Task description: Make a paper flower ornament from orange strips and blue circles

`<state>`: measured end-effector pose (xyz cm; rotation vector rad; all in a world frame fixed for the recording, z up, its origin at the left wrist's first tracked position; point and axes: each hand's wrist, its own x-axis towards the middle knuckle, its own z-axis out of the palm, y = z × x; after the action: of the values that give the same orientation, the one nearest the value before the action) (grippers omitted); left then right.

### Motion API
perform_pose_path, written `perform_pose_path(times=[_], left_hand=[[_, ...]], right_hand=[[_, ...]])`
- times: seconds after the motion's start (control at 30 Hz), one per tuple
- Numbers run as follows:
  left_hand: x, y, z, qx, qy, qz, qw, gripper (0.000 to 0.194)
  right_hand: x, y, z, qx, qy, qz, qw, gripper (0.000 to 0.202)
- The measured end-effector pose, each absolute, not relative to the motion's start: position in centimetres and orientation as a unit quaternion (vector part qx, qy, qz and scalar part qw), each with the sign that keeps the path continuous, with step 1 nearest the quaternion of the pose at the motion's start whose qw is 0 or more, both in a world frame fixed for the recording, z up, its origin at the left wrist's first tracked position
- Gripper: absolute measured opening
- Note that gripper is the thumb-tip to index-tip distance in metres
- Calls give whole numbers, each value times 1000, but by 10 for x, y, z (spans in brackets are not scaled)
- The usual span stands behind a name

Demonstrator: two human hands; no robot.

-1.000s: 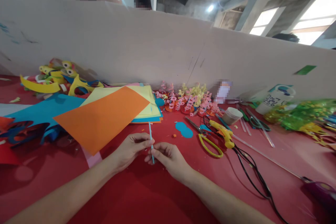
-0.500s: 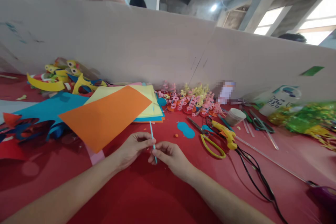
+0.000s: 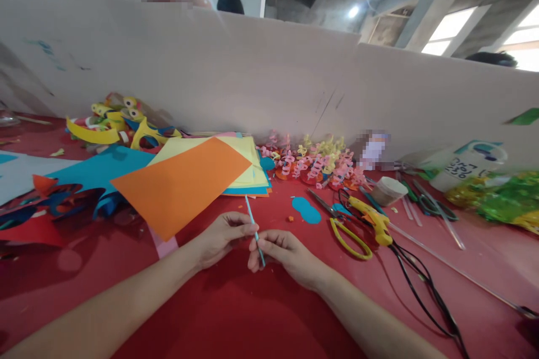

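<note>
Between my two hands is a thin light-blue strip (image 3: 250, 211), which looks like paper, tilted with its top end leaning left. My left hand (image 3: 225, 238) pinches it near the middle between thumb and fingers. Just below, my right hand (image 3: 283, 255) grips its lower part with thumb and fingertips. Both hands are close together above the red tabletop (image 3: 236, 314). Beyond them lie an orange paper sheet (image 3: 181, 185), on a stack of yellow and blue sheets, and a blue rounded paper piece (image 3: 307, 210).
Yellow-handled scissors (image 3: 349, 240) and a yellow glue gun (image 3: 373, 219) with a black cord lie on the right. Pink and yellow curled paper pieces (image 3: 315, 162) stand against the white partition (image 3: 236, 78). Cut blue paper (image 3: 101, 168) and yellow crafts (image 3: 122, 118) are at left.
The whole scene has shifted slightly right in view as the head turned. Both hands keep their pinch on the strip, which leans a little more to the left at its top.
</note>
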<state>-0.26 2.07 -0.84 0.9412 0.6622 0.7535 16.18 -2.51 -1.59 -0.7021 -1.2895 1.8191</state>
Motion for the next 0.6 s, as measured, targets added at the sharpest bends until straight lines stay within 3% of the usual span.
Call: perform_pose_path(times=[0.43,0.6], left_hand=[[-4,21,-2,429,299,323,789,13],[-5,25,8,396,285,424,763,23]], right_hand=[[164,-30,-15,-210,-380,815,383,21],[162,-30,-15,-216,-385,810,386,20]])
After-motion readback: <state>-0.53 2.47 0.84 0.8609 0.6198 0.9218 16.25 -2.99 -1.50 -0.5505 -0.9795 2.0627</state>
